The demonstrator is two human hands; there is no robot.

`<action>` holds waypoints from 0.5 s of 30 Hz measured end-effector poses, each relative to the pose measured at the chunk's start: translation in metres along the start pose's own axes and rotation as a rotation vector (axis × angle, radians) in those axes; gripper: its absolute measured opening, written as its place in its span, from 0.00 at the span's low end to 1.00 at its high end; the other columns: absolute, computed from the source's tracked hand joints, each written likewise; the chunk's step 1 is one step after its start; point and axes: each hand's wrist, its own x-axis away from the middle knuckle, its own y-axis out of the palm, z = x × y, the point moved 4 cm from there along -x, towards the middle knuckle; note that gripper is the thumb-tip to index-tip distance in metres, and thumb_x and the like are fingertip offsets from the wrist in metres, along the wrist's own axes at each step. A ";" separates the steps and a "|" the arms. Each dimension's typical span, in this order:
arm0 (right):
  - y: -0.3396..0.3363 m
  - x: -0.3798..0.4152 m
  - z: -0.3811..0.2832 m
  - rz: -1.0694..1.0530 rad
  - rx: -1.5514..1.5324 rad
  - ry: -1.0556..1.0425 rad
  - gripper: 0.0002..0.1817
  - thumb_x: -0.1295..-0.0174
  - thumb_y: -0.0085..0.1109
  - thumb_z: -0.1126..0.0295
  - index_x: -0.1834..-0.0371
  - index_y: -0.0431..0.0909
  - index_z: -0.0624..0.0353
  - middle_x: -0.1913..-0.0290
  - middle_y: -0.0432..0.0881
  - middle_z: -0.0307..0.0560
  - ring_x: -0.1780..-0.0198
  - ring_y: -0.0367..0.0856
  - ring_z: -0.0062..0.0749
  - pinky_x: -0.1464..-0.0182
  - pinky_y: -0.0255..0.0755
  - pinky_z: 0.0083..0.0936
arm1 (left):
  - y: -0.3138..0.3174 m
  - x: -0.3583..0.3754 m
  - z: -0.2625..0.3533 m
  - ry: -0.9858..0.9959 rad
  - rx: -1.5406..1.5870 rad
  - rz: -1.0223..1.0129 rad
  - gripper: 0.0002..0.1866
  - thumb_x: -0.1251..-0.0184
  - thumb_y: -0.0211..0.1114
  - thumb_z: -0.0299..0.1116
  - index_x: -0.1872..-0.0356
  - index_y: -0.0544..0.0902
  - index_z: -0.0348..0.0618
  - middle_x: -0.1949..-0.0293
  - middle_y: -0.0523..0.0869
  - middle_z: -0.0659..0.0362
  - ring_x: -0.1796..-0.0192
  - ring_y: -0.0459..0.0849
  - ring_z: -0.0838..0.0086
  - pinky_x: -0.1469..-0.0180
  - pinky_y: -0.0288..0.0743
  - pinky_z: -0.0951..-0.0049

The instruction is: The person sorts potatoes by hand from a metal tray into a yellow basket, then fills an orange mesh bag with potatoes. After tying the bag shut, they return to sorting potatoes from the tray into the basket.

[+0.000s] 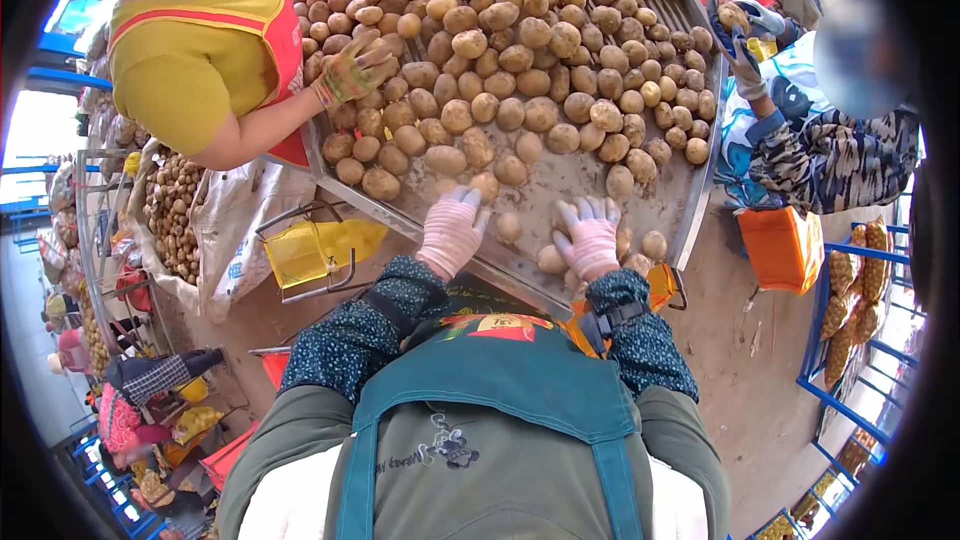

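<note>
Many potatoes (535, 85) lie heaped on a metal sorting table (560, 180). My left hand (455, 230), in a pink and white glove, reaches over the table's near edge; its fingertips are beside a few potatoes, and whether it touches them is unclear. To its right, my right hand (588, 238), gloved alike, is palm down with fingers spread above the metal surface. Loose potatoes lie on both sides of it, one at its left (551, 259) and one at its right (654, 245). Neither hand holds a potato.
A co-worker in yellow (185, 90) reaches onto the potatoes from the left. Another person in a camouflage sleeve (830, 155) stands at the right. Below the table's left edge is a yellow basket (325, 252); an orange bag (782, 248) stands at the right.
</note>
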 end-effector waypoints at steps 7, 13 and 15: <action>-0.010 0.032 0.031 -0.036 -0.060 0.014 0.25 0.42 0.66 0.55 0.43 0.81 0.51 0.40 0.79 0.52 0.34 0.72 0.50 0.31 0.61 0.53 | -0.011 -0.033 -0.036 0.033 -0.181 0.262 0.36 0.41 0.74 0.43 0.34 0.73 0.37 0.31 0.72 0.40 0.30 0.69 0.41 0.27 0.63 0.46; -0.067 -0.126 0.041 0.285 0.038 0.029 0.30 0.35 0.62 0.54 0.31 0.74 0.53 0.29 0.73 0.54 0.26 0.67 0.53 0.27 0.60 0.50 | -0.002 -0.029 0.011 0.348 0.101 -0.011 0.30 0.40 0.73 0.40 0.38 0.78 0.36 0.33 0.75 0.42 0.28 0.69 0.41 0.25 0.64 0.47; -0.052 -0.161 0.059 0.152 0.117 0.144 0.35 0.35 0.63 0.53 0.25 0.69 0.49 0.24 0.68 0.51 0.23 0.62 0.50 0.25 0.58 0.52 | -0.008 -0.038 0.026 0.441 0.118 -0.053 0.28 0.40 0.72 0.39 0.40 0.79 0.37 0.35 0.77 0.43 0.30 0.71 0.41 0.27 0.66 0.47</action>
